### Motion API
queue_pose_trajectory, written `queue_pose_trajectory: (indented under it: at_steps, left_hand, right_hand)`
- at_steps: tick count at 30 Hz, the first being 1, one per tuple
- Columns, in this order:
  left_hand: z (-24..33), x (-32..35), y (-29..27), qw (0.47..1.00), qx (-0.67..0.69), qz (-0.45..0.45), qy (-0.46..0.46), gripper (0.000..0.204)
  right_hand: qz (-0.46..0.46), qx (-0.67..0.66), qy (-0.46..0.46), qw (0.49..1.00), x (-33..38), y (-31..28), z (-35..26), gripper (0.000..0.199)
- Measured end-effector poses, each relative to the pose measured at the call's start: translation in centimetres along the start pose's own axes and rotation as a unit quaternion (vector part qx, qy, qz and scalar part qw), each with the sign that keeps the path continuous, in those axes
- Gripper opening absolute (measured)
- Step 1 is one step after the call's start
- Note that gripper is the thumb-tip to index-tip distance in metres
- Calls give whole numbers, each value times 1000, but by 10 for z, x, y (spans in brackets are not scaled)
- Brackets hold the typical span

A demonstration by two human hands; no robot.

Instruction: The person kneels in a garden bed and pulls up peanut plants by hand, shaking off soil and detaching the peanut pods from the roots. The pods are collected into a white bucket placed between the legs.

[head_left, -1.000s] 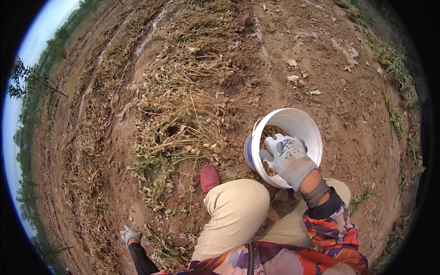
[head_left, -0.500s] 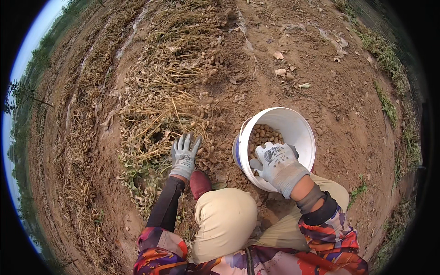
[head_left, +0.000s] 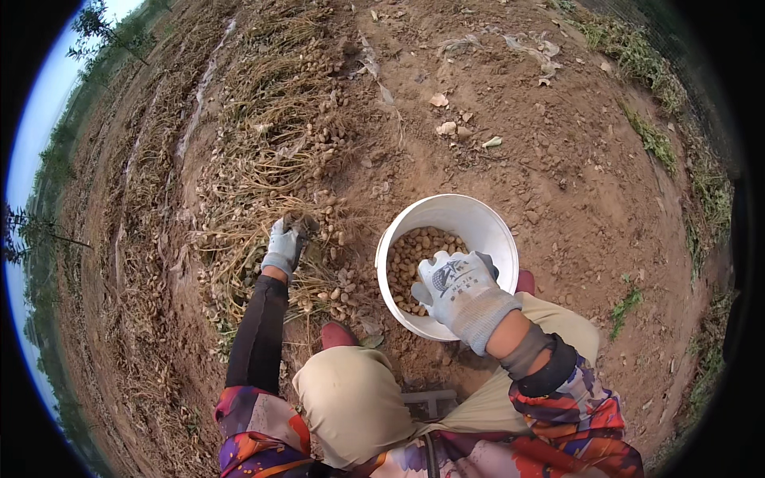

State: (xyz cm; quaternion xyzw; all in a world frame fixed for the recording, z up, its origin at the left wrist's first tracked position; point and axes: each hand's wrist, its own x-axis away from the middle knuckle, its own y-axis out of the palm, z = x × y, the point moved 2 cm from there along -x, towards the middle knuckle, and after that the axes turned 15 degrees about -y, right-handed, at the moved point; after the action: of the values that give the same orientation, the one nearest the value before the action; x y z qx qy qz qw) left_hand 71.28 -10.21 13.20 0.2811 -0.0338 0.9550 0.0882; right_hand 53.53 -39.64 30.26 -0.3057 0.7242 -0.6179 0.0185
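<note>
Ground: bare reddish-brown soil (head_left: 558, 183), crumbly, with scattered dry leaves and small clods.
Setting: open field under a pale sky, with green weeds (head_left: 653, 139) along the far right edge.
Plant heap: dried uprooted peanut plants (head_left: 271, 159) spread in a band across the left of the soil, pods still on the stems.
Left hand (head_left: 285, 243): gloved, reaching into the heap, fingers curled around a clump of stems and pods.
Right hand (head_left: 462, 291): gloved, resting on the near rim of the bucket, fingers bent over the edge; whether it holds any pods cannot be told.
Bucket (head_left: 486, 219): white, round, upright on the soil just right of the heap, partly filled with peanuts (head_left: 414, 255).
Knees: tan trousers (head_left: 351, 398) at the lower edge, near the bucket.
</note>
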Motion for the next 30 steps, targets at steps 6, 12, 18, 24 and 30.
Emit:
queue_pose_trajectory:
  at_steps: [6, 12, 18, 24, 30]
  left_hand:
    - [66, 69, 40, 993, 15, -61, 98, 43]
    - [87, 110, 45, 977, -40, -15, 210, 44]
    - [125, 143, 20, 947, -199, 111, 226, 43]
    - [117, 147, 0, 969, -185, 117, 115, 42]
    - [45, 141, -15, 987, 15, 155, -27, 38]
  right_hand:
    - [35, -38, -20, 998, 3, -3, 2, 29]
    - [16, -34, -34, 999, -2, -2, 0, 29]
    - [-7, -30, -71, 997, -8, 3, -7, 25]
    - [13, 5, -98, 995, -5, 13, -2, 24]
    - [-16, 18, -81, 996, 9, 2, 5, 27]
